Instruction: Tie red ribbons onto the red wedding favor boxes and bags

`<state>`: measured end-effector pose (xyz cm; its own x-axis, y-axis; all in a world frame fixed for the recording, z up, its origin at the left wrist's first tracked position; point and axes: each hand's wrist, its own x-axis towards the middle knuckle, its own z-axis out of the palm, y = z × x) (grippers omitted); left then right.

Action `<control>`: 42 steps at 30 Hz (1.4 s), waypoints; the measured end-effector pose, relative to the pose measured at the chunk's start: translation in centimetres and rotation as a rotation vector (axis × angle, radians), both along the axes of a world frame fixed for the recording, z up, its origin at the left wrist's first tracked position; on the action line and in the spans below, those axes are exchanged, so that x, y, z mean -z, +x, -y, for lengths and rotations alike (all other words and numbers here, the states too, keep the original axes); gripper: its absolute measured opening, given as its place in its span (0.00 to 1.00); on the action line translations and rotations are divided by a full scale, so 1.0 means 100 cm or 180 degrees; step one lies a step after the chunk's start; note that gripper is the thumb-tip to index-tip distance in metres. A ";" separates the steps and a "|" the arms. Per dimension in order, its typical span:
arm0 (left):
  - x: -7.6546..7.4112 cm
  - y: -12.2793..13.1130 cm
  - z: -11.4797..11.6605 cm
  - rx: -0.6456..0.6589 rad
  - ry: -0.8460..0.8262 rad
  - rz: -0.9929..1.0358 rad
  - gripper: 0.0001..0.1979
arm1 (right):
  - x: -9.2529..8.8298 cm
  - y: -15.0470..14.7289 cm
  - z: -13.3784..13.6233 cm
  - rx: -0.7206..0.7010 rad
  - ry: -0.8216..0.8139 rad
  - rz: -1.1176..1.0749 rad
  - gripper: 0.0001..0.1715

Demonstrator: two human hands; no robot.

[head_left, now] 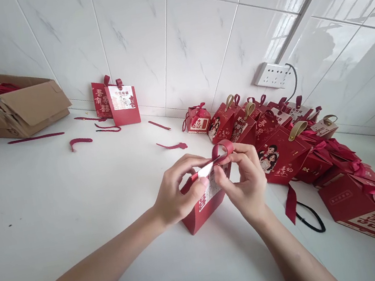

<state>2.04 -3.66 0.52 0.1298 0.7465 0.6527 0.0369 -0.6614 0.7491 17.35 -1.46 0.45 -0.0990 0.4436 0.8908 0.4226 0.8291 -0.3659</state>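
A red gift box [210, 211] with a pale printed panel stands on the white table between my hands. My left hand [181, 187] pinches its top left edge between thumb and fingers. At the top right, my right hand [244, 176] grips the base of a looped red strap [224, 147], which rises above the box as a handle. The fingertips of both hands are close together at the top edge. My right fingers partly cover where strap and box meet, so I cannot tell whether the strap is fastened.
Finished red gift boxes [280, 155] crowd the right side, with a black loop [312, 218] near them. Two flat red bags [123, 106] lean on the tiled wall. Loose red straps [80, 141] lie behind. A cardboard box [32, 102] of red ribbons stands far left; a socket strip [272, 75] is right.
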 end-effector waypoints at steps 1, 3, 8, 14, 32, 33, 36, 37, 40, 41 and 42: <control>-0.004 0.001 0.002 -0.0079 -0.0130 -0.0044 0.10 | -0.001 -0.001 0.001 0.0015 0.0054 0.0026 0.08; -0.011 0.004 0.005 -0.0349 -0.0361 -0.0151 0.07 | -0.003 -0.003 0.003 0.0074 0.0145 0.0080 0.08; -0.021 0.008 0.011 -0.0780 -0.0487 -0.0330 0.04 | -0.005 -0.008 0.007 0.0281 0.0101 0.0133 0.06; -0.020 0.010 0.013 -0.0800 -0.0420 -0.0344 0.05 | -0.002 -0.009 0.010 0.0265 0.0208 -0.0053 0.07; -0.013 0.006 0.008 -0.0858 0.0137 -0.0415 0.03 | -0.011 0.005 0.006 -0.0564 -0.0123 0.0291 0.08; -0.013 0.006 0.008 -0.0819 0.0094 -0.0408 0.04 | -0.011 0.005 0.006 -0.0581 -0.0140 0.0280 0.08; -0.013 0.006 0.008 -0.0698 -0.0039 -0.0388 0.04 | -0.011 0.007 0.006 -0.0604 -0.0202 0.0276 0.07; -0.013 0.006 0.008 -0.0680 -0.0073 -0.0371 0.04 | -0.011 0.007 0.006 -0.0604 -0.0218 0.0277 0.07; -0.012 0.006 0.007 -0.0660 -0.0134 -0.0317 0.04 | -0.011 0.008 0.006 -0.0594 -0.0246 0.0262 0.07; -0.012 0.006 0.007 -0.0650 -0.0140 -0.0307 0.04 | -0.011 0.008 0.007 -0.0594 -0.0254 0.0257 0.07; -0.011 0.006 0.007 -0.0643 -0.0145 -0.0303 0.04 | -0.011 0.008 0.007 -0.0597 -0.0260 0.0253 0.07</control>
<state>2.63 -4.41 1.64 0.0343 0.7919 0.6096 0.2372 -0.5990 0.7648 18.16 -2.12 1.56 -0.2549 0.4813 0.8387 0.2940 0.8649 -0.4069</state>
